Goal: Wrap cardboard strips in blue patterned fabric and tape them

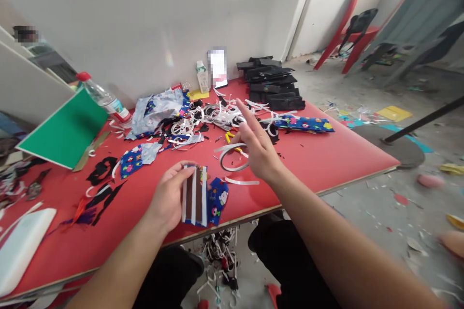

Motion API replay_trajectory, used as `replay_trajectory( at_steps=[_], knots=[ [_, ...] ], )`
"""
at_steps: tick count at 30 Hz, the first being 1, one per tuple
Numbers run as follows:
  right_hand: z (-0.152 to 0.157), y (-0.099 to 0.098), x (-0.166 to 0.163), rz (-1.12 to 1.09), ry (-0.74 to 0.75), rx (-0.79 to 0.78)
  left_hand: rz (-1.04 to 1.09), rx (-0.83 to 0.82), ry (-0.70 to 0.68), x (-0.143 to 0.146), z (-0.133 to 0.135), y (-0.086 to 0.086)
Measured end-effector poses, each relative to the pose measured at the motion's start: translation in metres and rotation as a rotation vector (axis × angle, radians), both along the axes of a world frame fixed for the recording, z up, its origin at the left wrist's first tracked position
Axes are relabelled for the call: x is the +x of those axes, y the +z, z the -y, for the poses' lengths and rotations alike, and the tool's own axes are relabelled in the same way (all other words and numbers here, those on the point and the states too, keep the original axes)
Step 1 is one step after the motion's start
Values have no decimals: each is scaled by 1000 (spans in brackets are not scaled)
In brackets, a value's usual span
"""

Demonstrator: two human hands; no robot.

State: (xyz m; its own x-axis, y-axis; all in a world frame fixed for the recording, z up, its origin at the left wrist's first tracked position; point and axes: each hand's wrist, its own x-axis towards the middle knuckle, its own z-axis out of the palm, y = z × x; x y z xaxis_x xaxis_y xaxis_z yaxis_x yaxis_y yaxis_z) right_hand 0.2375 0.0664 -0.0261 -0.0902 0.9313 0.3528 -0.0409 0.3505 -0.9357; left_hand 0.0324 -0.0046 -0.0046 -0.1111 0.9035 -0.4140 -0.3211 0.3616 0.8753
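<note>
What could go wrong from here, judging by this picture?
1. The left hand holds the striped panel near the front edge of the red table; if the grip loosened, it might fall.
2. The loose heap of strips beyond the right hand could tangle.
3. The yellow-handled tool beside that heap might get buried.

Brightly, evenly lit; soft in detail.
Faintly streaked with glare on the white partition (203, 14), pixelated over the bright phone (218, 68), softly shadowed on the red table (311, 159), stretched and blurred toward the grey chair (424, 21).
</note>
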Motion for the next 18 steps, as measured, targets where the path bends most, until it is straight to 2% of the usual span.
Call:
replay_trajectory(
  at_steps=[3,6,8,11,14,16,18],
  knots=[
    [-4,-2,7,-59,12,-83,-12,24,43,0,9,6],
    [-1,-2,11,-39,-55,-43,-15,87,116,1,19,3],
    [2,-6,11,112,-173,64,-7,149,195,3,23,-2],
    [4,-17,12,514,-363,318,16,197,242,5,25,-7],
    [8,-21,10,796,-389,456,29,190,226,6,23,-8],
    [14,-16,3,806,-411,465,50,202,245,6,22,-8],
    [25,-7,-8,673,-335,377,84,235,279,7,22,-8]
  ],
)
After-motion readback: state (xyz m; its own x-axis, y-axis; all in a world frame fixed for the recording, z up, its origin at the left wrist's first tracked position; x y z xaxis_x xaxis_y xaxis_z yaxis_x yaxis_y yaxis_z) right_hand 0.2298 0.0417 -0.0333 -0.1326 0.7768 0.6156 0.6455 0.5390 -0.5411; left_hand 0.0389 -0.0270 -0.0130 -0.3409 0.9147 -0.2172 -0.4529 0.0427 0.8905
